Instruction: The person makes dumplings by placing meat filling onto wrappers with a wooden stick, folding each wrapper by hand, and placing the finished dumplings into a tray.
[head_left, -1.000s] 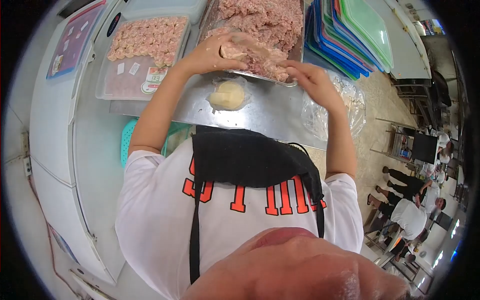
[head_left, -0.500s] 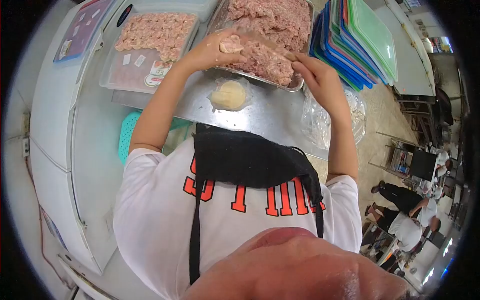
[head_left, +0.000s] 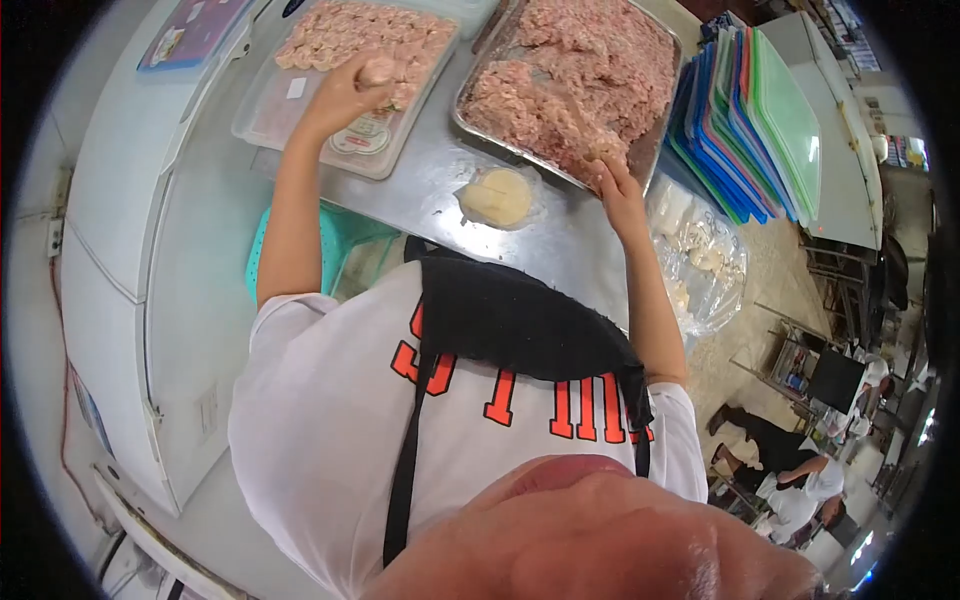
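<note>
My left hand (head_left: 343,98) is closed around a meat-filled dumpling (head_left: 377,71), just above the shallow plastic container (head_left: 265,118). Rows of similar dumplings (head_left: 345,32) fill the far part of that container. At the front corner of the metal tray (head_left: 530,158), my right hand (head_left: 618,188) grips a flat spreader, its blade blurred against the ground meat (head_left: 600,60) heaped in the tray. Between me and the tray, a stack of round pale wrappers (head_left: 498,197) lies on a piece of clear plastic.
Several coloured plastic lids (head_left: 745,120) stand stacked to the right of the tray. A clear plastic bag (head_left: 705,255) with pale contents sits at the table's right end. Below the table on the left is a turquoise basket (head_left: 262,255). Other people (head_left: 790,480) are in the background.
My left hand has moved left from the meat tray to the container with the dumpling in it. My right hand stays at the tray, the spreader still held.
</note>
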